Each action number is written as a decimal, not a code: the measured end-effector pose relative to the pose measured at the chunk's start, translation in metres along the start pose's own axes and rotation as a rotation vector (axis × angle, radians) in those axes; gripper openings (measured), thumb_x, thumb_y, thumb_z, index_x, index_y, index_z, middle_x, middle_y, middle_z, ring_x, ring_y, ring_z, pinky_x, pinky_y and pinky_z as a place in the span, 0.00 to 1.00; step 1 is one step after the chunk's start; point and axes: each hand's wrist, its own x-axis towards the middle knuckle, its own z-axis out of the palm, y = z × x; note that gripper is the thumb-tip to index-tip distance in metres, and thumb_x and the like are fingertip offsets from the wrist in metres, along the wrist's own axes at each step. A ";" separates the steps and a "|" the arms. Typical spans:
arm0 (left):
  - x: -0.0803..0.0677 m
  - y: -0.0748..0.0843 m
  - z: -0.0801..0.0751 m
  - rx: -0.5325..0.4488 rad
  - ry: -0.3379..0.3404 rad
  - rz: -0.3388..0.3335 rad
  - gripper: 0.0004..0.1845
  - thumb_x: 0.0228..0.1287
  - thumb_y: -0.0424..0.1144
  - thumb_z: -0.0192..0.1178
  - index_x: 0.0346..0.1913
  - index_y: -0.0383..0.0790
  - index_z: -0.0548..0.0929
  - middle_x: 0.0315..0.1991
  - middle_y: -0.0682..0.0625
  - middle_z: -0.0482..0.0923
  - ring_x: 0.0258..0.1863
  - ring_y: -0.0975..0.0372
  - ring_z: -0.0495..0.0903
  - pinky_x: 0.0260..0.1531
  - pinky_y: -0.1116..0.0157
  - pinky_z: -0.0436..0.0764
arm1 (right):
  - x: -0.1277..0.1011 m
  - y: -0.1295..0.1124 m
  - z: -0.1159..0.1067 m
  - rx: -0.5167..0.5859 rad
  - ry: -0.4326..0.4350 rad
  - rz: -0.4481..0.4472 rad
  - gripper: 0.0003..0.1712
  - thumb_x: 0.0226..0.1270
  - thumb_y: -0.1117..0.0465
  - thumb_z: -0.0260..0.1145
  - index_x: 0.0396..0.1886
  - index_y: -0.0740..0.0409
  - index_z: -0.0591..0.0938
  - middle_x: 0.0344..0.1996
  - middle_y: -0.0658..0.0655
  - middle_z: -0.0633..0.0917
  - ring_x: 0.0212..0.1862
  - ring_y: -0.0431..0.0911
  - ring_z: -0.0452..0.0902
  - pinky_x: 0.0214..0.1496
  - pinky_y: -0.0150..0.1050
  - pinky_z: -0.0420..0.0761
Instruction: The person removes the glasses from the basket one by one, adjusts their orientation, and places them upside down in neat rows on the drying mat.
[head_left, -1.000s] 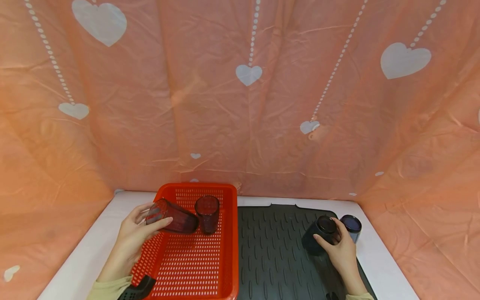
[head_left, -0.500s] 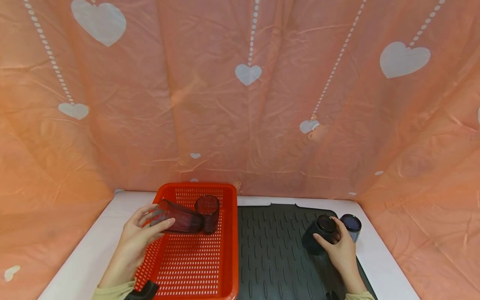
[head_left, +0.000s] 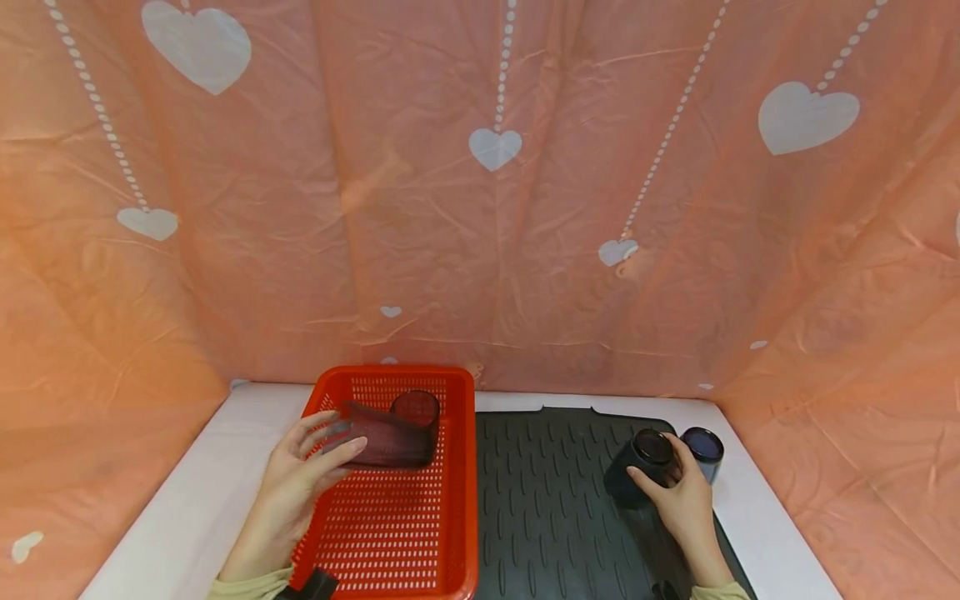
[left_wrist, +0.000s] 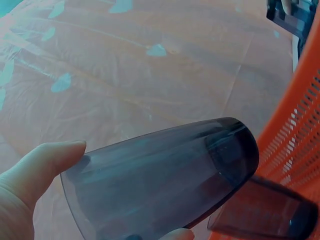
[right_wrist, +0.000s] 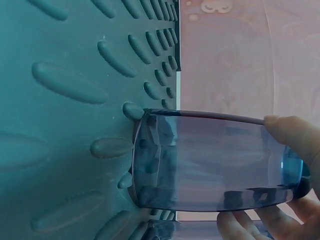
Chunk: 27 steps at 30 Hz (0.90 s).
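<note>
Left hand (head_left: 300, 487) has thumb and fingers curled round the wide mouth end of a dark red translucent plastic tumbler (head_left: 386, 433), held on its side over the far part of the orange perforated plastic basket (head_left: 390, 533); base end points right, toward a second dark red tumbler (head_left: 416, 408) standing upright at the basket's far right. In the left wrist view the held tumbler (left_wrist: 160, 180) fills the frame, thumb (left_wrist: 37, 170) along its side, the second tumbler (left_wrist: 262, 210) just under its base, probably touching, but the view is too close to be sure. To do this well, I'd judge: keep the grip near the rim, tip the base down slowly, and set it on bare basket floor beside the standing tumbler, not against it, so neither gets knocked over. Next right, dark grey ribbed rubber mat (head_left: 547, 500) lies flat on the white table (head_left: 187, 500), touching the basket's right wall. Right hand (head_left: 678, 500) wraps fingers round a dark blue translucent tumbler (head_left: 637, 467) tilted on the mat's far right part; right wrist view shows this blue tumbler (right_wrist: 210, 160) lying sideways, rim at the mat (right_wrist: 65, 100), fingertips (right_wrist: 290, 135) on its base end. Another dark blue tumbler (head_left: 703, 450) stands just beside it. Lift the held one clear before swinging, since the neighbour is close. Orange heart-print curtain (head_left: 480, 183) behind.
</note>
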 end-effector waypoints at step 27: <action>-0.002 -0.016 0.057 -0.315 -0.041 -0.070 0.22 0.60 0.29 0.62 0.55 0.35 0.66 0.48 0.41 0.74 0.44 0.53 0.79 0.43 0.53 0.81 | -0.001 -0.001 0.000 -0.007 -0.004 0.023 0.47 0.53 0.57 0.76 0.68 0.63 0.62 0.62 0.75 0.68 0.58 0.71 0.68 0.56 0.59 0.71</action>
